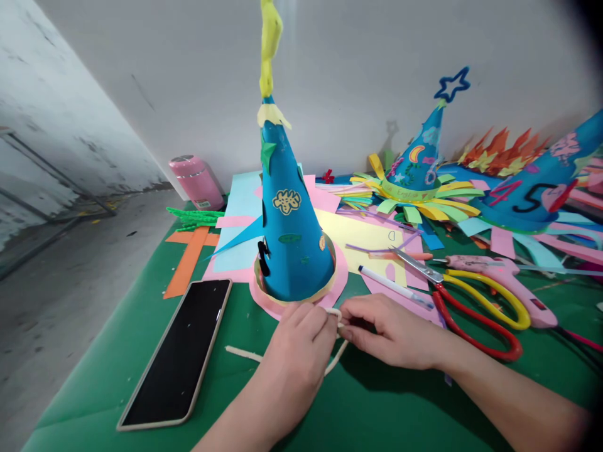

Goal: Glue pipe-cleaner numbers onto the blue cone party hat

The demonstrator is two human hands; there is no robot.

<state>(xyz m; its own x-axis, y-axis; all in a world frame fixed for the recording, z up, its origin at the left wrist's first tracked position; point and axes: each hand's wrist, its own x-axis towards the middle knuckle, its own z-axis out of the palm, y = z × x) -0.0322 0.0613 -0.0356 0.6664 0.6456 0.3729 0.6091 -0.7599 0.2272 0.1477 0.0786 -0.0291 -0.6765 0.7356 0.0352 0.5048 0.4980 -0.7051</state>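
Observation:
Both hands are closed on a cream-white pipe cleaner [242, 354], bent into a small loop where they meet. My left hand [304, 351] wraps round it, and one straight end sticks out to the left. With thumb and forefinger, my right hand [386, 329] pinches the looped part, while another length curves down between the hands. Just behind them stands a blue paper cone hat [294, 251] with a pink brim [343, 267], stickers on its side and a yellow piece [269, 50] at its tip. My left fingers partly cover the brim's front.
A phone [176, 358] lies left, with a pink bottle [195, 182] and green pipe cleaners [195, 218] behind. Scissors [471, 301], a marker [393, 285] and a pink glue gun [509, 276] lie right. Further back are two decorated cone hats [417, 160] [527, 194] against the wall.

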